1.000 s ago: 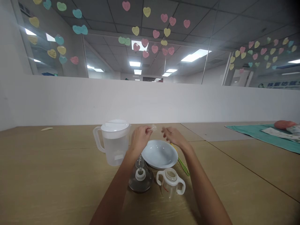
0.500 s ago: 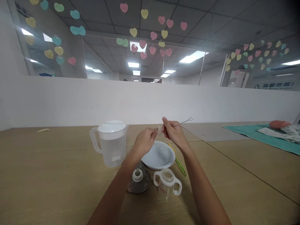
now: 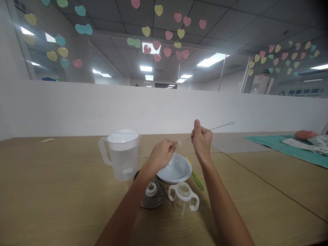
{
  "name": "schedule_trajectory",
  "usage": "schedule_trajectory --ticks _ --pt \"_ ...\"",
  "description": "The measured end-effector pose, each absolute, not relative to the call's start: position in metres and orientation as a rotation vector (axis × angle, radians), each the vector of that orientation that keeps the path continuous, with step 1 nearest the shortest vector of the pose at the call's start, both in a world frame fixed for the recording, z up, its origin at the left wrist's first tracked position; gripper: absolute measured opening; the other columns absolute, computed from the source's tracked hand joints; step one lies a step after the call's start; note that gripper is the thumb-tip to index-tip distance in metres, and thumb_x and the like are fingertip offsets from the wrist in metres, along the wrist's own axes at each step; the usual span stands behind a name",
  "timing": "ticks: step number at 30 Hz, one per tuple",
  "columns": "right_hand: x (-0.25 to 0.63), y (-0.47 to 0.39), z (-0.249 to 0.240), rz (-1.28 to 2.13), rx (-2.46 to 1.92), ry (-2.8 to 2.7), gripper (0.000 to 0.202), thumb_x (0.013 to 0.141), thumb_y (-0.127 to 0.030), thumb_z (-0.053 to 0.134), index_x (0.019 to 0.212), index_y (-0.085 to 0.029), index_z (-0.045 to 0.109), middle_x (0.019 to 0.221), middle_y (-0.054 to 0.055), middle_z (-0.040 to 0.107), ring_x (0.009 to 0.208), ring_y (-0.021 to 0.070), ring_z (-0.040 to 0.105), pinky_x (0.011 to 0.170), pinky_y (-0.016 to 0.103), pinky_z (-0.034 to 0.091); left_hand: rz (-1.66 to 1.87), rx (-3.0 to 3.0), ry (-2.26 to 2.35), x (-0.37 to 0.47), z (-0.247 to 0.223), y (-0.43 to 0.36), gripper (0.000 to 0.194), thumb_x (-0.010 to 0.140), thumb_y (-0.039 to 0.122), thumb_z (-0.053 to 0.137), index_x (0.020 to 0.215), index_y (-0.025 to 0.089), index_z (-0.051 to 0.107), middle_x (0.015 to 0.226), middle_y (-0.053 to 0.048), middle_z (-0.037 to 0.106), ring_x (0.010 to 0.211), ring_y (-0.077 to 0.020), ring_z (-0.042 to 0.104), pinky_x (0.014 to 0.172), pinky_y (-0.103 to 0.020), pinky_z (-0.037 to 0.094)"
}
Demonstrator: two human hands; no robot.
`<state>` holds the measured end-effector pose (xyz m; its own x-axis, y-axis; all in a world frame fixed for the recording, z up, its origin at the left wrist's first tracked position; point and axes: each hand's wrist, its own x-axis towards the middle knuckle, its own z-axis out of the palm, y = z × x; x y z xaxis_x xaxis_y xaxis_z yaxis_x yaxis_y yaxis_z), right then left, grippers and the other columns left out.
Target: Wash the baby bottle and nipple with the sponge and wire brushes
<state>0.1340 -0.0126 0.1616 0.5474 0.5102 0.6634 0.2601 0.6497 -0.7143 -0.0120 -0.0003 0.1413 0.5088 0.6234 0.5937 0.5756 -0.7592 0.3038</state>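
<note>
My left hand [image 3: 161, 155] is closed, with its fingertips pinching a small translucent piece [image 3: 179, 143] above the white bowl [image 3: 176, 171]. My right hand [image 3: 202, 141] is a fist with the thumb up, wrapped round a thin wire brush [image 3: 219, 127]. The brush's looped end points up to the right, and its other end runs down to the translucent piece. Whether the tip sits inside that piece is too small to tell. Below the hands stands a clear two-handled baby bottle [image 3: 182, 201]. A dark, rounded object with a white-collared teat [image 3: 151, 190] is partly behind my left forearm.
A lidded plastic pitcher [image 3: 124, 160] holding clear liquid stands left of the bowl. A green and yellow utensil [image 3: 197, 178] lies at the bowl's right edge. A teal cloth [image 3: 276, 145] is on the far right, and a white wall [image 3: 77, 109] rises behind the table.
My right hand has moved right and slightly up with the wire brush, away from my left hand. More wire now shows between them. My left hand has shifted slightly right.
</note>
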Motion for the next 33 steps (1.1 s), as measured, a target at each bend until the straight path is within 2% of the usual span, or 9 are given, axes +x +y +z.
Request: schedule_trajectory --ticks 8,15,20,23,29,33 --pt "0.135 -0.011 0.161 0.165 -0.864 -1.038 0.058 0.080 -0.066 0.040 0.044 -0.021 0.034 0.038 -0.007 0.028 0.034 0.0058 0.027 0.036 0.021 0.023 1.134 2.614 0.955 -0.013 0.141 0.003 0.028 0.089 0.024 0.038 0.098 0.018 0.063 0.096 -0.007 0.064 0.089 -0.0181 0.057 0.077 -0.028 0.042" --pt "0.132 -0.010 0.161 0.398 -0.801 -1.051 0.058 0.074 -0.070 0.045 0.046 -0.021 0.037 0.035 -0.008 0.027 0.032 0.0051 0.023 0.033 0.021 0.020 1.153 2.594 0.877 -0.012 0.144 -0.001 0.024 0.089 0.023 0.037 0.087 0.017 0.061 0.088 -0.005 0.063 0.082 -0.0163 0.056 0.072 -0.025 0.041" --pt "0.129 -0.013 0.159 0.303 -0.877 -1.151 0.058 0.075 -0.069 0.045 0.044 -0.019 0.042 0.036 -0.005 0.034 0.035 0.0065 0.032 0.038 0.021 0.027 1.163 2.583 0.858 -0.012 0.147 -0.004 0.024 0.088 0.023 0.037 0.090 0.017 0.061 0.089 -0.004 0.063 0.083 -0.0163 0.056 0.072 -0.026 0.040" --pt "0.126 -0.011 0.156 0.271 -0.922 -1.192 0.059 0.077 -0.068 0.043 0.044 -0.019 0.041 0.036 -0.005 0.036 0.036 0.0072 0.034 0.040 0.022 0.029 1.154 2.609 0.888 -0.013 0.146 -0.002 0.024 0.088 0.023 0.037 0.086 0.017 0.060 0.086 -0.005 0.063 0.082 -0.0166 0.055 0.071 -0.026 0.040" --pt "0.130 -0.019 0.161 0.191 -0.893 -1.168 0.060 0.079 -0.069 0.037 0.049 -0.018 0.049 0.037 -0.005 0.034 0.036 0.0076 0.032 0.039 0.022 0.026 1.069 2.678 0.911 -0.015 0.140 0.005 0.025 0.088 0.025 0.038 0.081 0.017 0.060 0.081 -0.004 0.063 0.076 -0.0168 0.055 0.066 -0.026 0.039" --pt "0.135 -0.032 0.168 -0.024 -0.864 -1.030 0.061 0.083 -0.066 0.031 0.046 -0.020 0.044 0.038 -0.004 0.034 0.037 0.0082 0.033 0.040 0.023 0.026 1.056 2.657 0.850 -0.014 0.141 0.002 0.024 0.088 0.025 0.038 0.085 0.018 0.061 0.086 -0.004 0.065 0.079 -0.0165 0.056 0.068 -0.025 0.039"
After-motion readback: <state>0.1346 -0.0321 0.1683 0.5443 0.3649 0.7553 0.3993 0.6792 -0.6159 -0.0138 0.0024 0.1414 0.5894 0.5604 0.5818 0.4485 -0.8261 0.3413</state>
